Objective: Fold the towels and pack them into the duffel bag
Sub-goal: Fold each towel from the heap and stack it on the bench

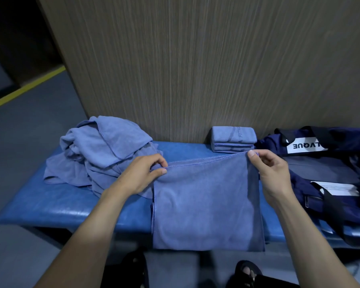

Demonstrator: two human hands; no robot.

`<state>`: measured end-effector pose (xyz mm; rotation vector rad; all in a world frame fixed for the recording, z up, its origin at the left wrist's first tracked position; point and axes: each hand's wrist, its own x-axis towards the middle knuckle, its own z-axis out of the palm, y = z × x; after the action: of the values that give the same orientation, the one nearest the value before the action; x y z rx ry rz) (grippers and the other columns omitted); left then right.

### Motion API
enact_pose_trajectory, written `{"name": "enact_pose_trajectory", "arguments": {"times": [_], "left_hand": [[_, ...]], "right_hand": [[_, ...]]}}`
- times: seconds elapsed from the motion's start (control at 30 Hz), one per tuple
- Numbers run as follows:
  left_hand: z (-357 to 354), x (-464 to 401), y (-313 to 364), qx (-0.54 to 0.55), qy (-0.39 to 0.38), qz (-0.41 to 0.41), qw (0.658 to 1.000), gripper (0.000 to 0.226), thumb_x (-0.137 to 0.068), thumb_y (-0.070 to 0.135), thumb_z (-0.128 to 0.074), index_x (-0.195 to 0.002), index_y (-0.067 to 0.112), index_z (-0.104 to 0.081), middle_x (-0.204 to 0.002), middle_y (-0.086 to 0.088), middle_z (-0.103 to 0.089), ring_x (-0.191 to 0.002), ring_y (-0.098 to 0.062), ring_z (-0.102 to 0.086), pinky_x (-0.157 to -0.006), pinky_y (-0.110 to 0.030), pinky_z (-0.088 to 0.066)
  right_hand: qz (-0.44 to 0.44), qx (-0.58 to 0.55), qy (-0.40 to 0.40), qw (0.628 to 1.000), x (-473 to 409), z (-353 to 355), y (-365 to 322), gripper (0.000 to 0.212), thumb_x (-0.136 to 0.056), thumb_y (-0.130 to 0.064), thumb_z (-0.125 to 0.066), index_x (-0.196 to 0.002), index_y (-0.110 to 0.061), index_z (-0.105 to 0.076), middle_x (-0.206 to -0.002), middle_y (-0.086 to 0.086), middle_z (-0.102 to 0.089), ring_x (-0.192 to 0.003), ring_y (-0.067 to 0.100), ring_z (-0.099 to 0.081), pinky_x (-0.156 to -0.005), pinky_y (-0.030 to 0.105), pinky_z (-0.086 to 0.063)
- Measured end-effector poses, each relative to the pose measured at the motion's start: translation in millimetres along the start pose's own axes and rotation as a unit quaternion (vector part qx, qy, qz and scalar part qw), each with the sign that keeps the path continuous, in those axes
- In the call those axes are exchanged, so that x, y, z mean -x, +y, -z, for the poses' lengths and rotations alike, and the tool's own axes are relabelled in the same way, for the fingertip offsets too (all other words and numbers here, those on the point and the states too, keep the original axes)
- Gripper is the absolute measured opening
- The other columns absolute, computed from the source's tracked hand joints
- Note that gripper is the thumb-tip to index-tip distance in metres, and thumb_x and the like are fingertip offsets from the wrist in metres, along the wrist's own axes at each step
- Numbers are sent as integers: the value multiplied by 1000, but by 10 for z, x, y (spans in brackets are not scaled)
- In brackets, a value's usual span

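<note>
Head view: towel [208,204] is lying across the middle of the bench [71,206], its near part hanging over the front edge toward the floor.
Left hand: left hand [141,175] is pinching the towel's far left corner between thumb and curled fingers.
Right hand: right hand [272,173] is pinching the far right corner the same way, thumb on top; the hemmed edge is running taut between both hands.
Unfolded pile: loose heap of towels [100,150] is sitting at the bench's left end, touching the back panel.
Folded stack: folded towels [233,139] are resting at the back edge, just beside the duffel bag [324,163], which is lying unzipped at the right end.
Handling: the cloth is looking soft, light and limp, so it is likely sagging wherever unsupported; corners and the stitched hem are seeming the surest places to hold.
Stage: folding is appearing partway done, and packing is not yet started for this piece.
</note>
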<state>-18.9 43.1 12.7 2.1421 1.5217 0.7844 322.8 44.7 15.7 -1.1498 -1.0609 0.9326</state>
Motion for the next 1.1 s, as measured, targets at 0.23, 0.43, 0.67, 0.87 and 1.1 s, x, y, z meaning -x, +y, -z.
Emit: {"name": "enact_pose_trajectory", "arguments": {"times": [0.23, 0.43, 0.67, 0.87, 1.1], "left_hand": [[236, 30, 205, 161, 41, 7, 986, 9, -90, 18, -76, -83, 19, -71, -81, -2, -71, -72, -9, -57, -73, -29, -50], [150, -38, 227, 130, 96, 43, 986, 13, -84, 24, -82, -76, 22, -72, -70, 7, -71, -62, -4, -54, -64, -24, -49], [159, -63, 253, 90, 114, 53, 988, 16, -87, 24, -78, -76, 24, -66, -71, 7, -70, -64, -14, -57, -64, -27, -48], [221, -43, 296, 32, 112, 13, 993, 10, -91, 22, -73, -97, 27, -67, -72, 5, -68, -67, -11, -55, -69, -21, -46], [256, -26, 350, -30, 146, 7, 989, 5, -93, 18, -71, -93, 22, -75, -83, 11, -72, -80, -3, -61, -72, -6, -41]], "right_hand": [[-37, -52, 23, 998, 41, 202, -143, 15, -76, -33, -82, -82, -21, -77, -81, -1, -72, -76, 16, -62, -65, 28, -47], [-36, -67, 8, 997, 47, 256, -205, 13, -73, -31, -82, -78, -20, -76, -77, -3, -72, -66, 10, -61, -56, 20, -47], [-34, -45, -4, 998, 13, 270, -228, 18, -90, -14, -73, -73, -16, -68, -75, -2, -71, -65, 10, -60, -55, 20, -47], [-14, -23, -11, 1000, 34, 281, -249, 13, -92, -13, -71, -80, -12, -65, -70, -2, -70, -62, 8, -60, -56, 19, -48], [17, 24, -30, 999, 8, 352, -234, 7, -90, -14, -73, -96, -17, -74, -74, -2, -72, -70, 7, -57, -64, 19, -47]]}}
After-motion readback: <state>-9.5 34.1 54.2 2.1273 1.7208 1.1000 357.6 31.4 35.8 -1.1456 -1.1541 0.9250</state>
